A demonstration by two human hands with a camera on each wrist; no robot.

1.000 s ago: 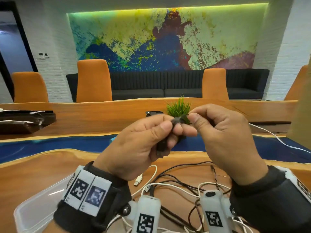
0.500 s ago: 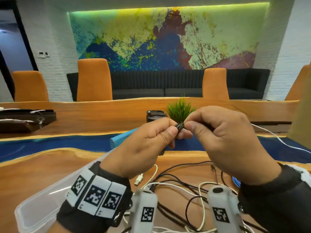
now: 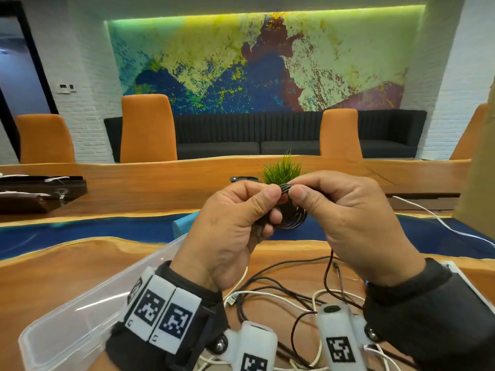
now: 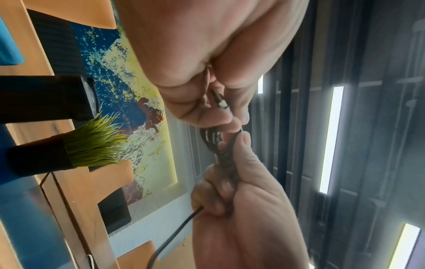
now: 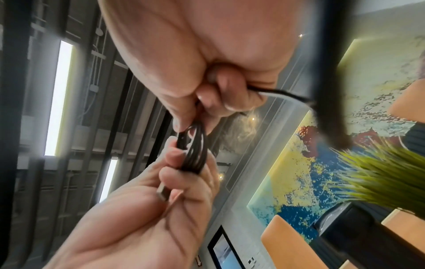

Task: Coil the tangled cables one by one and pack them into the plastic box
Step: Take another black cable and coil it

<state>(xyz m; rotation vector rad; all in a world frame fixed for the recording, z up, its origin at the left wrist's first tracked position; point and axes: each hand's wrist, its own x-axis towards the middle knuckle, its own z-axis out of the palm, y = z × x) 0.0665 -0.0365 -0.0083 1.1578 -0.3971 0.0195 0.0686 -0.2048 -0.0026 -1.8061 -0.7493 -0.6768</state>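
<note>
Raised above the table, both hands hold a small coil of black cable [image 3: 290, 218]. My left hand [image 3: 241, 218] pinches the loops between thumb and curled fingers, with a metal plug [image 5: 162, 193] lying in its palm. My right hand [image 3: 329, 210] pinches the same bundle [image 5: 193, 151] at its top, and the free end of the black cable [image 3: 327, 271] hangs from it down to the table. A tangle of white and black cables [image 3: 284, 298] lies under my wrists. The clear plastic box [image 3: 80, 311] stands open at the lower left.
A potted grass plant [image 3: 281, 171] and a black cylinder [image 3: 243, 179] stand just behind my hands. A blue object [image 3: 183, 224] lies past the box. A white cable [image 3: 442, 223] runs along the right. Dark trays [image 3: 40, 194] sit far left; orange chairs line the far side.
Both hands have risen a little and drawn closer to me. More black loops now show hanging below the fingers, and the left wrist has turned outward.
</note>
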